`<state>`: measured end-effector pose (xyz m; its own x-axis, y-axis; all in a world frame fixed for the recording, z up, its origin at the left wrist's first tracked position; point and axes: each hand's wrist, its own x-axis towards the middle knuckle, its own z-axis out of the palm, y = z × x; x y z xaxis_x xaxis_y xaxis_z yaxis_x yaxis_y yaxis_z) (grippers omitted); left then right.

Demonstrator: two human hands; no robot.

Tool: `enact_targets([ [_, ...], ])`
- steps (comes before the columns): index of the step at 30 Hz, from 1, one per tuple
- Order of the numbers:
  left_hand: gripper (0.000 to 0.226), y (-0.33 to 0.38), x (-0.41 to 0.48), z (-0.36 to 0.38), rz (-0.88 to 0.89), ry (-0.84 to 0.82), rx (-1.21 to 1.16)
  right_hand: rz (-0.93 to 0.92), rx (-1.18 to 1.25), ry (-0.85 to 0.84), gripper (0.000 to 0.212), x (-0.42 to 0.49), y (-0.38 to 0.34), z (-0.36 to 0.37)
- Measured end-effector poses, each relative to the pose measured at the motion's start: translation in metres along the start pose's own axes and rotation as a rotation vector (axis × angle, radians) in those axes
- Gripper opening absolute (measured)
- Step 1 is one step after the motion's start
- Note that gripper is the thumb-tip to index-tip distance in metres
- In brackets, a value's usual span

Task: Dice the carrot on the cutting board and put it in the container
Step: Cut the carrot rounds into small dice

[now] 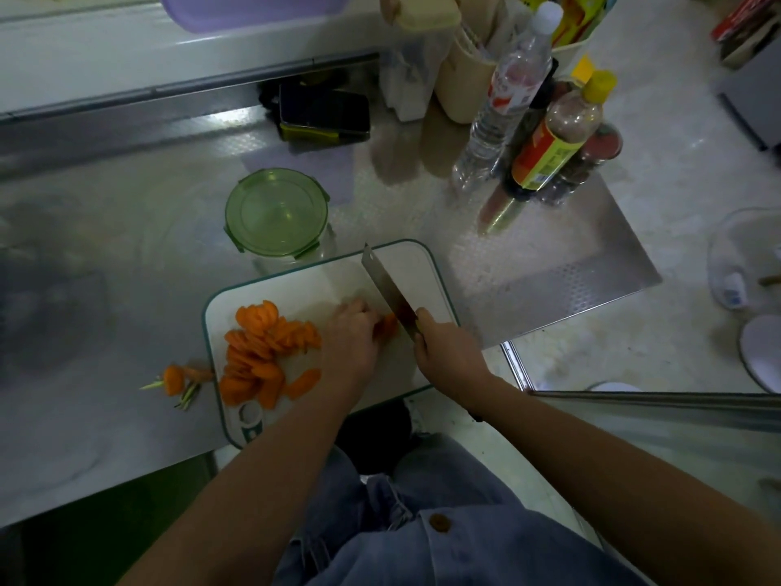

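the last carrot piece (389,325) lies near the middle of the white cutting board (405,264). it is short and half hidden by fingers, so i cannot tell which way its long side runs. the left hand (350,336) comes from below, palm down, with curled fingers that hold this piece on the board. the right hand (443,353) is closed around the handle of the knife (386,285). the blade points away from the person and a little to the left, and its edge is just beside the piece. a heap of carrot slices (262,348) lies on the left part of the board. the container (277,213) with a green lid stands just behind the board. two carrot ends (175,379) lie on the counter (126,289), left of the board.
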<state>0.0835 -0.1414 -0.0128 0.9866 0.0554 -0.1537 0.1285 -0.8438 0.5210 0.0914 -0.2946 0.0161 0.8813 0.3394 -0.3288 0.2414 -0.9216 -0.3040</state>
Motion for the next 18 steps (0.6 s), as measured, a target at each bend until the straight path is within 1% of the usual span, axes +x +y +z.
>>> enact_targets([
  [4,0.024,0.0,0.0,0.002,-0.02,0.016,-0.02,0.002,0.024,0.028,0.019,0.006,-0.002,-0.001],
  [7,0.018,-0.001,0.001,0.004,-0.034,-0.001,0.02,-0.019,0.065,0.055,0.018,0.009,-0.001,-0.011],
  [9,0.014,-0.003,0.001,0.006,-0.045,0.001,0.012,-0.03,0.072,0.035,0.018,0.008,-0.001,-0.017],
  [14,0.016,-0.002,0.001,0.006,-0.052,0.001,-0.02,-0.05,-0.022,-0.028,0.027,0.004,-0.001,-0.016],
  [18,0.016,0.001,0.002,0.002,-0.06,-0.018,-0.037,-0.02,-0.065,-0.022,0.026,0.003,-0.003,-0.007],
])
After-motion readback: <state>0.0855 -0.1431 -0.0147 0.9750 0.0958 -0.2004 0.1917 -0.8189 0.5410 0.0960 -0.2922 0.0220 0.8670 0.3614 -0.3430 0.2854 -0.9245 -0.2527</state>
